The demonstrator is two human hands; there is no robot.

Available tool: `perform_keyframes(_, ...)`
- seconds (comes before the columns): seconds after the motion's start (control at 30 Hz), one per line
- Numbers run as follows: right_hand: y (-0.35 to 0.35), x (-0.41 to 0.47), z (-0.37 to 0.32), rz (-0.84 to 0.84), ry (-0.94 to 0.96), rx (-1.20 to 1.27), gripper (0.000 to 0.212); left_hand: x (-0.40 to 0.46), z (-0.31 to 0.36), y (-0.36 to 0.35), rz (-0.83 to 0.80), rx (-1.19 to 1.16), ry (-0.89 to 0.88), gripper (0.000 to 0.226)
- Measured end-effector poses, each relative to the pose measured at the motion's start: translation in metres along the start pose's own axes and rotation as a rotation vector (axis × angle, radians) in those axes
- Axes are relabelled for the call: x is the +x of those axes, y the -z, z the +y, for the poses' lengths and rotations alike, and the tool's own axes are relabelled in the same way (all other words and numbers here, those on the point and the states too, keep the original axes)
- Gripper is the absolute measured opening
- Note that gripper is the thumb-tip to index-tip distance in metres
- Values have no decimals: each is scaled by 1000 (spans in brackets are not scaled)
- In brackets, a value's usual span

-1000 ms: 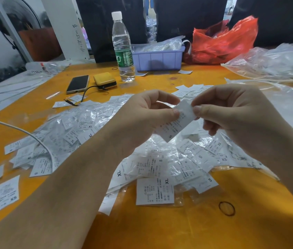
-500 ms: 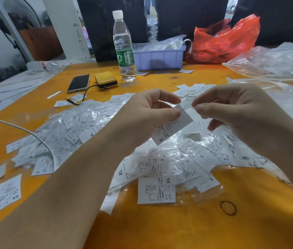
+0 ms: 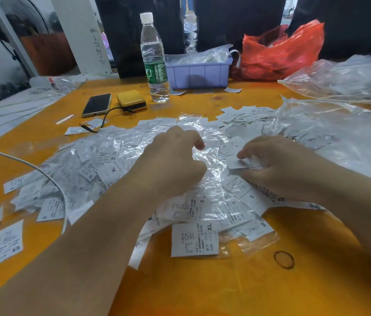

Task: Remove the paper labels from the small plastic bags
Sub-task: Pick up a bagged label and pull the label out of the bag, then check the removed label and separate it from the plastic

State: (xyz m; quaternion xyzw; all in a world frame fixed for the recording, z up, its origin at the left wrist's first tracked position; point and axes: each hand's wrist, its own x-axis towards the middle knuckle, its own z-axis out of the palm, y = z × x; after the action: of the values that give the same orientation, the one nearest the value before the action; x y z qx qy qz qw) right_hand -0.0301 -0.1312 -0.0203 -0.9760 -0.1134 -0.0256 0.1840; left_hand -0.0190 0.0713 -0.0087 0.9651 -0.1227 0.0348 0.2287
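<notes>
A wide pile of small clear plastic bags (image 3: 102, 160) with white paper size labels inside covers the middle of the orange table (image 3: 225, 288). Both hands are down on this pile. My left hand (image 3: 175, 160) rests on the crinkled plastic with its fingers curled; whether it grips a bag is hidden. My right hand (image 3: 278, 167) pinches a white paper label (image 3: 237, 162) between thumb and fingertips at the pile's right side. A labelled XL bag (image 3: 194, 240) lies nearest me. Loose labels (image 3: 243, 112) lie in a heap behind the pile.
A large clear plastic bag (image 3: 328, 137) lies at the right. At the back stand a water bottle (image 3: 155, 65), a purple bin (image 3: 200, 74) and a red bag (image 3: 280, 53). A phone (image 3: 96, 104), yellow power bank (image 3: 131, 101), white cable (image 3: 32, 167) and rubber band (image 3: 284, 260) lie around.
Both hands have dropped from mid-air onto the pile. The labelled bag held up between them is no longer raised. My right hand now pinches a label in the pile.
</notes>
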Motion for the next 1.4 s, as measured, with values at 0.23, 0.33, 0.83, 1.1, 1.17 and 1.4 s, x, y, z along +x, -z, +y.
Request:
perform_keyframes(0.23, -6, 4, 0, 173, 132, 32, 6, -2, 1, -1, 3, -106, -70, 31)
perform_keyframes(0.33, 0, 2, 2, 288, 116, 286, 9, -2, 2, 1, 58, -199, -110, 27)
perform_keyframes(0.83, 17, -10, -9, 245, 163, 541, 6, -6, 15, 0, -97, -580, -171, 9)
perform_keyframes(1.1, 28, -19, -7, 244, 51, 58, 23, -8, 17, -2, -24, -384, -235, 15)
perform_keyframes(1.17, 31, -19, -6, 203, -20, -58, 33, -9, 17, -4, -26, -386, -253, 16)
perform_keyframes(1.4, 43, -22, -8, 169, -146, -257, 51, -12, 19, -6, -61, -359, -272, 17)
